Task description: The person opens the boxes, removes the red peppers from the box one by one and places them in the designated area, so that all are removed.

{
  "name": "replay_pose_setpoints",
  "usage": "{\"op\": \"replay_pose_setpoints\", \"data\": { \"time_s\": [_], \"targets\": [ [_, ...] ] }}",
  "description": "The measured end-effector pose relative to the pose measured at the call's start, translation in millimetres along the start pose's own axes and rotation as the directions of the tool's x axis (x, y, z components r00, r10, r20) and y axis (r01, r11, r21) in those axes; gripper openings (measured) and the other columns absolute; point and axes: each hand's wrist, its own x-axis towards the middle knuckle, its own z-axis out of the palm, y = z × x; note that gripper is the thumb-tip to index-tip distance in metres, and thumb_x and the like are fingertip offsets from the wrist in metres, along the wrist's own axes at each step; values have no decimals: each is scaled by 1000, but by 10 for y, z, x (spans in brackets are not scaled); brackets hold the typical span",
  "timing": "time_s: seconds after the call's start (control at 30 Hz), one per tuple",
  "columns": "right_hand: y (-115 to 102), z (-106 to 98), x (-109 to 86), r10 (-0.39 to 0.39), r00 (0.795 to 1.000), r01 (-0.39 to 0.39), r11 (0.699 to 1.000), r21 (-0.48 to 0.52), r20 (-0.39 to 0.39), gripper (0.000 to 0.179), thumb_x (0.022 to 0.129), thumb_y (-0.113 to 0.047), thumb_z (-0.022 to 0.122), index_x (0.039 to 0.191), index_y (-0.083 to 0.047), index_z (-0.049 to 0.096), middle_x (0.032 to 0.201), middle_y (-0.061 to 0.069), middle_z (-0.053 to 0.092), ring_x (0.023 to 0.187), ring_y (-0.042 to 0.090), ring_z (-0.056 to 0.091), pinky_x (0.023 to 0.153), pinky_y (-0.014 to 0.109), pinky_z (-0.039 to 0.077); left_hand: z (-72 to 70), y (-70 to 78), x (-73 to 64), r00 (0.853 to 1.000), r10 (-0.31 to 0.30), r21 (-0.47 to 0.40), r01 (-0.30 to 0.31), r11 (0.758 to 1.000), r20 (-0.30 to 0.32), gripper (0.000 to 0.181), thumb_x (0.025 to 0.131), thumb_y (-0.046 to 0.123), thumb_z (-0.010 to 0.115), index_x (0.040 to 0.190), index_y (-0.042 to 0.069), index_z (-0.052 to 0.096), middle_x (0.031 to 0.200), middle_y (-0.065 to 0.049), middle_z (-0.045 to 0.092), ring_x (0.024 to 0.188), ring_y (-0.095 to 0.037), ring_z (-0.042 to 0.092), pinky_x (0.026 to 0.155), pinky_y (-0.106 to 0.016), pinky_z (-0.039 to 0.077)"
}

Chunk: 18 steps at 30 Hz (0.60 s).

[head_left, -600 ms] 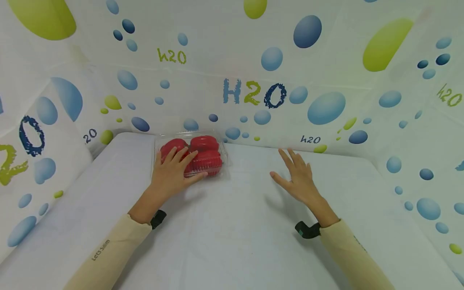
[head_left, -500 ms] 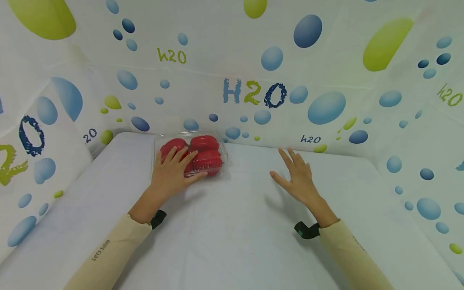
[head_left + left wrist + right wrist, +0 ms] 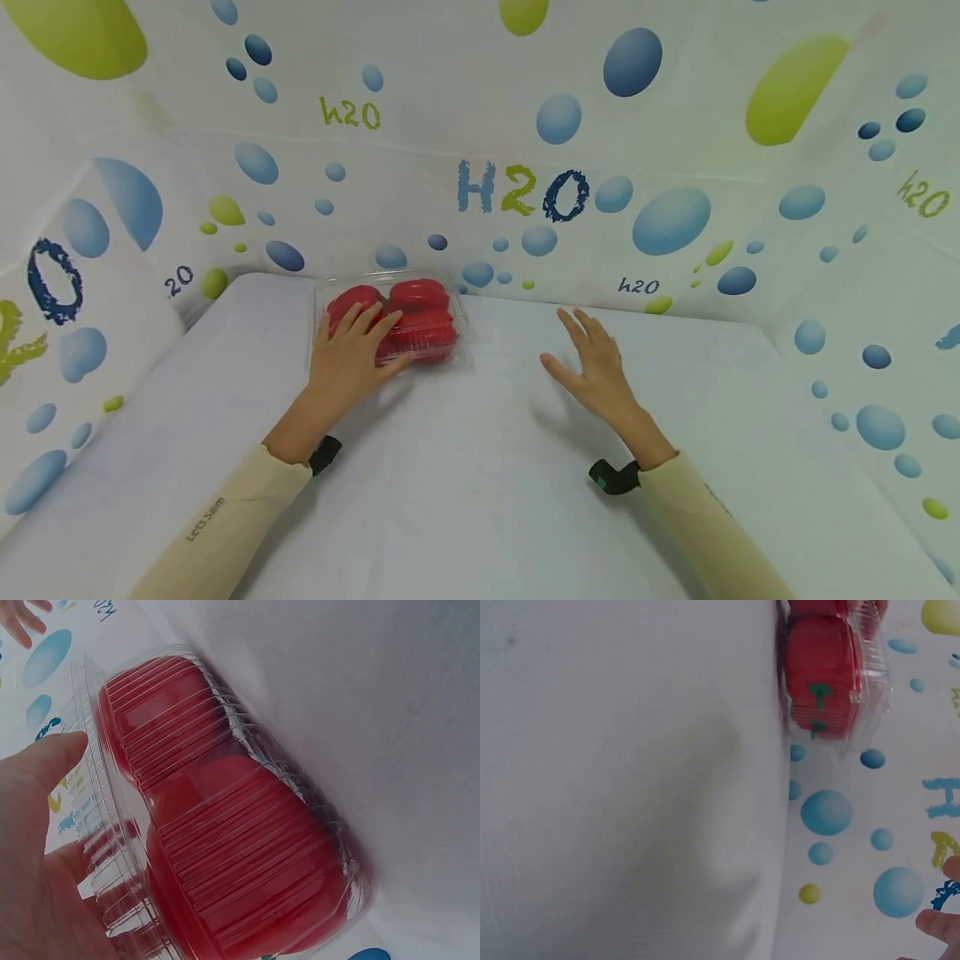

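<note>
"How do the fingers (image 3: pixel 385 324) lie?"

"Spread: left hand (image 3: pixel 343 358) over a ribbed clear-plastic box (image 3: pixel 871 675) of glossy red peppers (image 3: pixel 418 297), on the table (image 3: pixel 247 333), back left; right hand (image 3: pixel 602 379) above smooth white cloth (image 3: pixel 480 475)."

"Any writing?"

"'H2O' lettering (image 3: pixel 519 190) on the dotted backdrop (image 3: pixel 435 100)."

Back wall (image 3: pixel 442 100): large H2O in light blue, green and dark blue; smaller h2O in green, upper left; small dark h2O, low on the right
Left wall (image 3: pixel 30 179): big dark-blue 0, green 2 cut off by the view's edge; small dark 20 near the corner
Right wall (image 3: pixel 900 275): green h2O
Left sleeve (image 3: pixel 221 529): "Lets S…", ending blurred
Right sleeve (image 3: pixel 712 529): print too small to read
</note>
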Motion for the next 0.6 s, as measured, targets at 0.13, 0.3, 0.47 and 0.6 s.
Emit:
{"op": "replay_pose_setpoints", "data": {
  "time_s": [0.13, 0.3, 0.47, 0.6],
  "targets": [
    [-33, 30, -1, 1, 1000, -1, 999, 34, 6, 74, 94, -43, 59, 155, -18, 27, 161, 14, 19, 147, 42, 11, 112, 69, 14, 19, -9, 0, 1000, 1, -2, -1, 1000, -10, 69, 85, 44, 70, 143, 11, 49, 149, -20, 41, 141, -42, 28, 113, -68, 13],
    [-58, 71, 3, 7, 1000, -8, 998, 58, 23, 71, 94, -43, 59, 154, -20, 29, 161, 12, 19, 147, 41, 11, 109, 70, 21, 30, -11, -4, 1000, -2, -5, 2, 1000, -16, 69, 85, 44, 69, 142, 11, 50, 148, -20, 42, 141, -41, 28, 114, -67, 14],
    [-66, 125, 17, -2, 1000, 0, 998, 62, 26, 70, 94, -43, 60, 153, -18, 31, 160, 13, 20, 147, 39, 15, 107, 69, 27, 27, -11, -3, 999, 5, -5, -6, 1000, -38, 67, 85, 42, 70, 140, 9, 51, 147, -21, 43, 140, -41, 31, 113, -67, 17],
    [-83, 148, 17, -1, 1000, 0, 997, 72, 20, 69, 93, -43, 60, 152, -17, 33, 159, 13, 22, 146, 38, 18, 108, 68, 28, 17, -2, 2, 998, 17, 6, -17, 1000, -53, 67, 85, 42, 71, 139, 8, 52, 145, -21, 45, 138, -41, 33, 112, -67, 19]
  ]
}}
